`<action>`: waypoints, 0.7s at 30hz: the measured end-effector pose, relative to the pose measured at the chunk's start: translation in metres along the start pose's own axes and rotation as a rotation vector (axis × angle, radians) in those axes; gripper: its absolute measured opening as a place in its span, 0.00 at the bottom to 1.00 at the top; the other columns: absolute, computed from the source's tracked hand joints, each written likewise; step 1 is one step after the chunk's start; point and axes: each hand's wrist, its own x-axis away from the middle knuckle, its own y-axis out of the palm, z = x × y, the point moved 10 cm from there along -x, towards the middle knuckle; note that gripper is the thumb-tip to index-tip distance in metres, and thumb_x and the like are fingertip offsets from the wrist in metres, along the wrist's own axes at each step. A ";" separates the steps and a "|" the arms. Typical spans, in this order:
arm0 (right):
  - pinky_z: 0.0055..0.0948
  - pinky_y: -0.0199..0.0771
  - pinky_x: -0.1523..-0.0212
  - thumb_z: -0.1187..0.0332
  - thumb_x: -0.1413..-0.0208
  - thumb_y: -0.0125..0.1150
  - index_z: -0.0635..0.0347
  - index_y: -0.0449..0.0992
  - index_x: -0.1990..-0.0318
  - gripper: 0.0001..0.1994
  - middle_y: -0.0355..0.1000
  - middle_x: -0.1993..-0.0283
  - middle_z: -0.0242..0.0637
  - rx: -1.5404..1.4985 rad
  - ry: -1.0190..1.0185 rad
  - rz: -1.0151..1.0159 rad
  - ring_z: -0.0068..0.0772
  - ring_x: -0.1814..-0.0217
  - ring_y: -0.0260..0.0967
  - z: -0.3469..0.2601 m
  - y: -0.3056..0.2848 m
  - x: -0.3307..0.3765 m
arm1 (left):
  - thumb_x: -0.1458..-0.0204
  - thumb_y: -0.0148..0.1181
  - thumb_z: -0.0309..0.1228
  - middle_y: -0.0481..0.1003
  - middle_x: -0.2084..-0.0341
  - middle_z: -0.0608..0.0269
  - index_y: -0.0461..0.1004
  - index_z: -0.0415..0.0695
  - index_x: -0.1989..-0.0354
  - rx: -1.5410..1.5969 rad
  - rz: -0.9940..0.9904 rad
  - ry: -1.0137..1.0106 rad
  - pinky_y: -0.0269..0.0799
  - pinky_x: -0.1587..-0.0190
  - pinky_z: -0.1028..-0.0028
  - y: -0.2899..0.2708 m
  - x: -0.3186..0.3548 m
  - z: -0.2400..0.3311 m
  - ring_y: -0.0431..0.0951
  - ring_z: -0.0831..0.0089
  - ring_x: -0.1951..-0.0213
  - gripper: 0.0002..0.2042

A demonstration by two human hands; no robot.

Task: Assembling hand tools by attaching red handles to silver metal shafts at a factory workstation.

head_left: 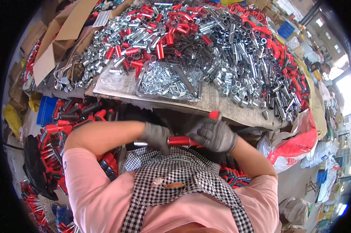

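Assembly step in hand, likely: both gloved hands' fingers closed on red-sleeved metal tube (179, 140), left hand (157, 136), right hand (215, 136); next needs steady push along tube.

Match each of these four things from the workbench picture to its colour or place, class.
Things:
1. gloves
2. metal tray of small parts
3. cardboard box
4. crate

Descriptions:
A. blue, lower left of the table
B. grey, on both hands
C. brown, far left of the table
D. table's near edge, middle

Pairs: 1-B, 2-D, 3-C, 4-A
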 end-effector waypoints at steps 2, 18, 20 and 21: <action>0.37 0.73 0.65 0.70 0.59 0.62 0.60 0.72 0.54 0.20 0.69 0.72 0.33 -0.539 0.275 -0.076 0.36 0.69 0.70 0.015 0.028 0.011 | 0.54 0.56 0.37 0.75 0.80 0.50 0.75 0.41 0.67 -0.458 0.338 -0.019 0.71 0.70 0.60 -0.031 0.023 0.030 0.77 0.57 0.74 0.12; 0.33 0.73 0.58 0.73 0.61 0.64 0.60 0.74 0.53 0.21 0.74 0.65 0.39 -0.205 0.135 0.120 0.34 0.63 0.73 0.020 0.020 -0.012 | 0.53 0.54 0.39 0.76 0.79 0.53 0.73 0.42 0.72 -0.790 0.665 -0.155 0.71 0.74 0.58 -0.068 0.019 0.005 0.77 0.55 0.76 0.12; 0.29 0.71 0.52 0.74 0.56 0.64 0.65 0.73 0.52 0.20 0.76 0.60 0.39 -1.078 0.310 -0.010 0.28 0.56 0.72 0.029 0.051 -0.015 | 0.50 0.50 0.36 0.75 0.80 0.54 0.73 0.42 0.67 -0.815 0.740 -0.060 0.70 0.74 0.57 -0.076 0.023 -0.004 0.77 0.54 0.76 0.11; 0.29 0.71 0.52 0.74 0.56 0.64 0.65 0.73 0.52 0.20 0.76 0.60 0.39 -1.073 0.305 -0.017 0.28 0.56 0.72 0.028 0.054 -0.018 | 0.48 0.48 0.35 0.74 0.80 0.54 0.73 0.43 0.67 -0.807 0.770 -0.043 0.70 0.74 0.56 -0.079 0.023 -0.009 0.76 0.54 0.75 0.10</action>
